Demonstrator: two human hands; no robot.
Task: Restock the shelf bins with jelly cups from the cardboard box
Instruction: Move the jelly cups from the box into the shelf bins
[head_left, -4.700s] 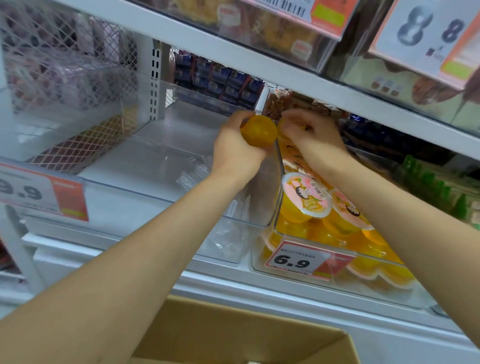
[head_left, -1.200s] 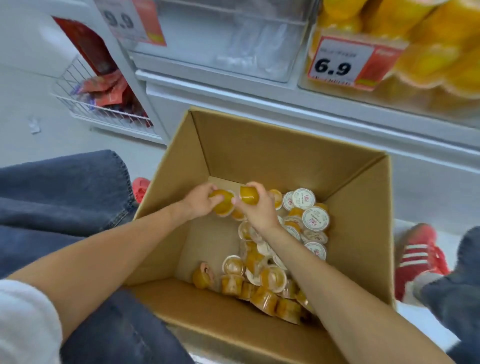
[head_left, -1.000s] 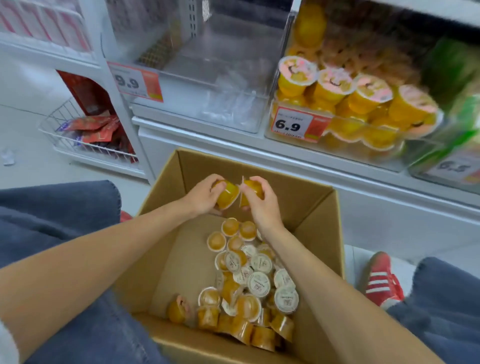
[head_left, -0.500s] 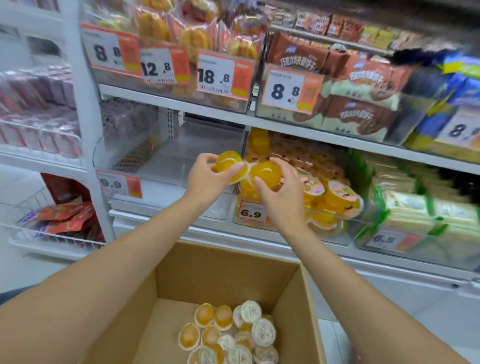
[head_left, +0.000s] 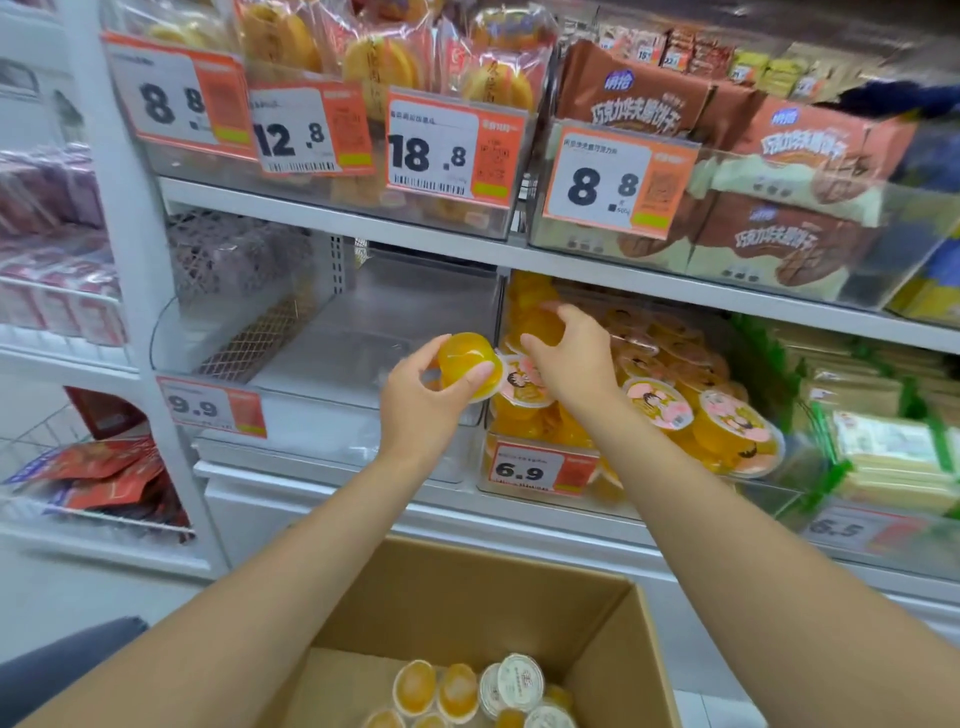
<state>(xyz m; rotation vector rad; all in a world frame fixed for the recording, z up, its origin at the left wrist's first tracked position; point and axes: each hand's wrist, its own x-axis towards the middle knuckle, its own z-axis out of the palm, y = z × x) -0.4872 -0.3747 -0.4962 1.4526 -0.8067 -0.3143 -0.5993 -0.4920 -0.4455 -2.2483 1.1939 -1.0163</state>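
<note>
Two hands, the left hand (head_left: 426, 400) and the right hand (head_left: 571, 358), hold one jelly cup (head_left: 465, 358) each. One cardboard box (head_left: 467, 597) shows perhaps nine more cups (head_left: 457, 691), some cut by the frame edge. Seven price tags (head_left: 431, 150) are visible.

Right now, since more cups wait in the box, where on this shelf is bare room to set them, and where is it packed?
The clear bin behind the 9.9 tag has a mostly bare floor, between the mesh panel and the 6.9 bin. The 6.9 bin is crowded: jelly cups heaped throughout, the right hand among them.
</note>
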